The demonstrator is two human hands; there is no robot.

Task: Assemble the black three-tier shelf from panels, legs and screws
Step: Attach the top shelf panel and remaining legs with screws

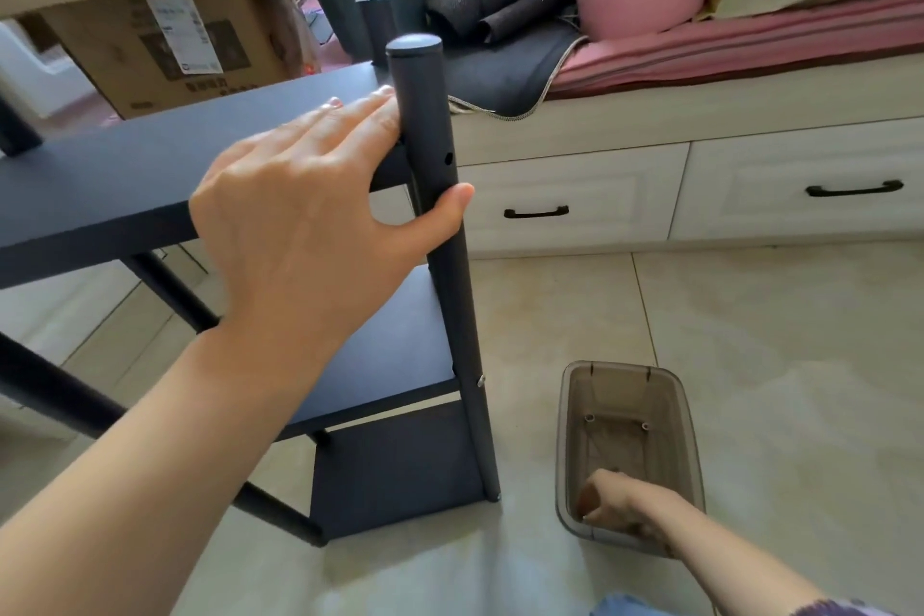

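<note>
The black shelf stands on the tiled floor with its top panel (pixel 125 175), middle panel (pixel 400 340) and bottom panel (pixel 400 470) between round black legs. My left hand (pixel 300 195) lies flat on the top panel's right end, fingers straight against the front right leg (pixel 450 305) and thumb across its front. A bare screw hole (pixel 448 159) shows in that leg at the top panel's height. A silver screw (pixel 481 380) sits in it at the middle panel. My right hand (pixel 620 505) reaches into a translucent grey bin (pixel 565 440), fingers curled downward. What they hold is hidden. Loose screws (pixel 645 426) lie in the bin.
White drawers (pixel 575 210) with black handles run along the wall behind the shelf, under a pink cushioned bench (pixel 750 45) piled with dark mats and a pink cylinder. A cardboard box (pixel 190 50) stands at the back left. Beige floor tiles (pixel 775 365) stretch to the right of the bin.
</note>
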